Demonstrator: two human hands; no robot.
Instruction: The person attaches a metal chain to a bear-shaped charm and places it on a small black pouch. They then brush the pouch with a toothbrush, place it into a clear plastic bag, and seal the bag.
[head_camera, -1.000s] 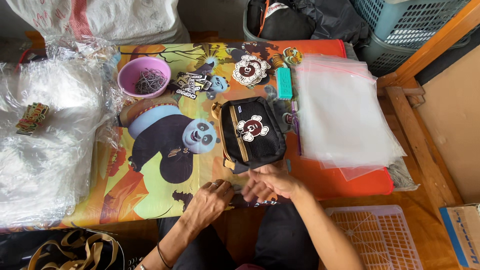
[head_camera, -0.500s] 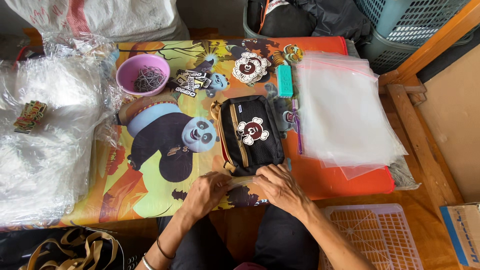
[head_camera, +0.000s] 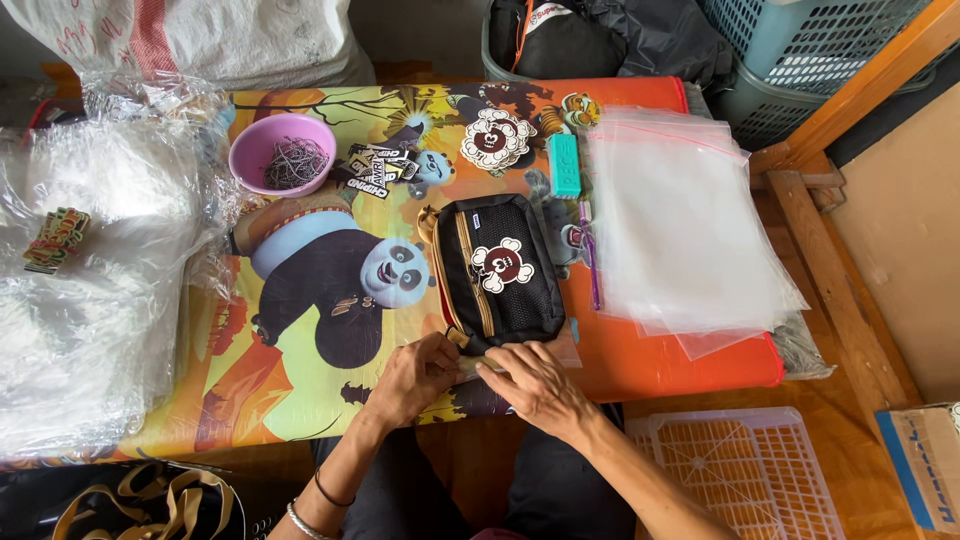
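Observation:
A black mesh pouch (head_camera: 502, 272) with a gold zipper and a round skull-like patch lies on the low table with a cartoon panda print (head_camera: 330, 290). My left hand (head_camera: 415, 376) and my right hand (head_camera: 533, 383) meet at the pouch's near end, fingers pinching something small at its bottom corner; what they pinch is hidden. A clear sheet edge shows under the pouch by my right hand.
A pink bowl (head_camera: 269, 152) of dark wire bits and loose stickers (head_camera: 375, 170) lie at the back. Clear zip bags (head_camera: 680, 225) are stacked on the right, crumpled plastic (head_camera: 90, 290) on the left. A teal block (head_camera: 565, 165), a purple pen (head_camera: 590, 268), an orange crate lid (head_camera: 740, 470).
Both hands have moved up from the table's front edge to the pouch's near end and now press together at its corner. The pouch has barely shifted.

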